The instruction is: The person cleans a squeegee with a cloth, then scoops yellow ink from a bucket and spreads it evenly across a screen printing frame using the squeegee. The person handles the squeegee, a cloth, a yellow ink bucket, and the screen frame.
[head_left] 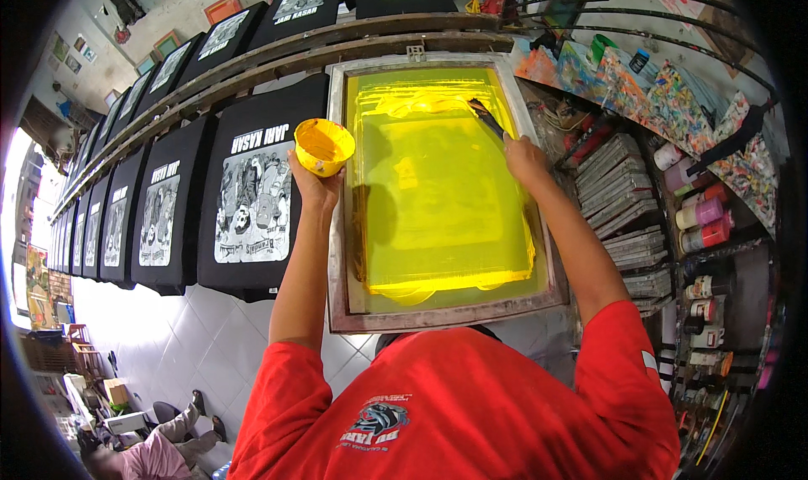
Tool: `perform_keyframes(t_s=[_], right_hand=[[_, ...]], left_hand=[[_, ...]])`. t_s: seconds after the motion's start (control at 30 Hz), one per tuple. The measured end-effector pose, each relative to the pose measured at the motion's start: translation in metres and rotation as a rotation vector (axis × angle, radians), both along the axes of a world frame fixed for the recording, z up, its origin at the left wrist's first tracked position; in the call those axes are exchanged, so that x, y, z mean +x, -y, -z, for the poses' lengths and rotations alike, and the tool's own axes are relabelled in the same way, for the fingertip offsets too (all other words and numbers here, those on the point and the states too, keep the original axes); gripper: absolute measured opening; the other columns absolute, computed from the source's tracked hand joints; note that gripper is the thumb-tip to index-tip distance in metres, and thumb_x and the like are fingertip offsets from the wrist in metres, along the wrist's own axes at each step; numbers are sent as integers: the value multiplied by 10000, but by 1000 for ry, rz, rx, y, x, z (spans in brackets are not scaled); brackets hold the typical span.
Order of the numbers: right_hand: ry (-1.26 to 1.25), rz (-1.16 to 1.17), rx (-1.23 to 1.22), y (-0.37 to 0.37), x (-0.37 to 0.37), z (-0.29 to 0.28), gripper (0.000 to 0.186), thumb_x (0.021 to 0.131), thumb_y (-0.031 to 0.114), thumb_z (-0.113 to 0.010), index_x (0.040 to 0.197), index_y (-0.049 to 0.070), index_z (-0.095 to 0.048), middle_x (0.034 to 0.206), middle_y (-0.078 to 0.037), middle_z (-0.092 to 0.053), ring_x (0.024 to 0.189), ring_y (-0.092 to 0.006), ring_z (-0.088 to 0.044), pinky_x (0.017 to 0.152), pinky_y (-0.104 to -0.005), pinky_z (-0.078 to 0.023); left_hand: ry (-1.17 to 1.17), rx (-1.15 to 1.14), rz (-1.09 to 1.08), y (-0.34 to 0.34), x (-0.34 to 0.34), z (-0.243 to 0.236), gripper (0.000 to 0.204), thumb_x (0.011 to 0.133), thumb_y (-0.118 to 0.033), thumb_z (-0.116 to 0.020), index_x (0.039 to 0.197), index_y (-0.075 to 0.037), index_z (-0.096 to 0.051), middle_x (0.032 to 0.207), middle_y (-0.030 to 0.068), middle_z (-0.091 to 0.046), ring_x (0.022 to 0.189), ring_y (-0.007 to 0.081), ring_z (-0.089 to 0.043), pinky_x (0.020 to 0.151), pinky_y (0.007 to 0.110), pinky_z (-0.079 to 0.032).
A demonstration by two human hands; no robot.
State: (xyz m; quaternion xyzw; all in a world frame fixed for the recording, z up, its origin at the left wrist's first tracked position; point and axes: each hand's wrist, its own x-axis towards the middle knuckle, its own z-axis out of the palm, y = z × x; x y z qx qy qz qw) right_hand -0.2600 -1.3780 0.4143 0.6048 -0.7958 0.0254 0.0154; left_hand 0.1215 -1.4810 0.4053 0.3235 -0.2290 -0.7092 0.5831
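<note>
In my left hand (318, 192) is a round yellow tub (313, 165), tilted so that the orange-yellow ink inside shows. It is over the left side of a screen-printing frame (337, 257) with a worn wooden border. My right hand (523, 159) grips a slim dark flat tool (488, 118), whose far end rests at the upper right of the mesh. A thick bright yellow ink streak (412, 103) runs along the mesh's top, beside the tool's tip. More yellow ink (454, 283) lines the lower edge. What lies beneath the screen is hidden.
Black printed shirts (252, 185) lie in rows on boards to the left and beyond a wooden rail (290, 53). Stacked frames (619, 185) and ink containers (705, 213) stand at right. Paint-splattered boards (665, 101) lean behind. A person (156, 453) is on the floor at lower left.
</note>
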Motion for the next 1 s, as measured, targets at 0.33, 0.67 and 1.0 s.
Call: perform_keyframes(t_s=[0.33, 0.67, 1.0], right_hand=[[165, -96, 116, -40, -21, -64, 250, 907, 143, -450, 1017, 4, -627, 880, -207, -642, 807, -342, -642, 697, -458, -497], [1261, 148, -32, -140, -13, -110, 324, 951, 186, -482, 1233, 54, -574, 699, -3, -560, 482, -26, -404, 426, -209, -316], [876, -287, 139, -130, 48, -180, 312, 911, 195, -506, 1122, -15, -600, 718, -60, -626, 500, -119, -535, 490, -268, -443]], left_hand=[[-28, -5, 36, 1, -14, -6, 577, 895, -641, -255, 1156, -198, -517, 1052, 12, -606, 851, 187, -609, 560, 305, -477], [-133, -32, 351, -15, -27, -1, 606, 902, -619, -260, 1214, -173, -525, 1126, 41, -608, 919, 241, -637, 654, 360, -555], [-125, -25, 506, -23, -47, 13, 583, 946, -513, -212, 1314, -136, -461, 1272, 66, -530, 1145, 278, -530, 951, 445, -445]])
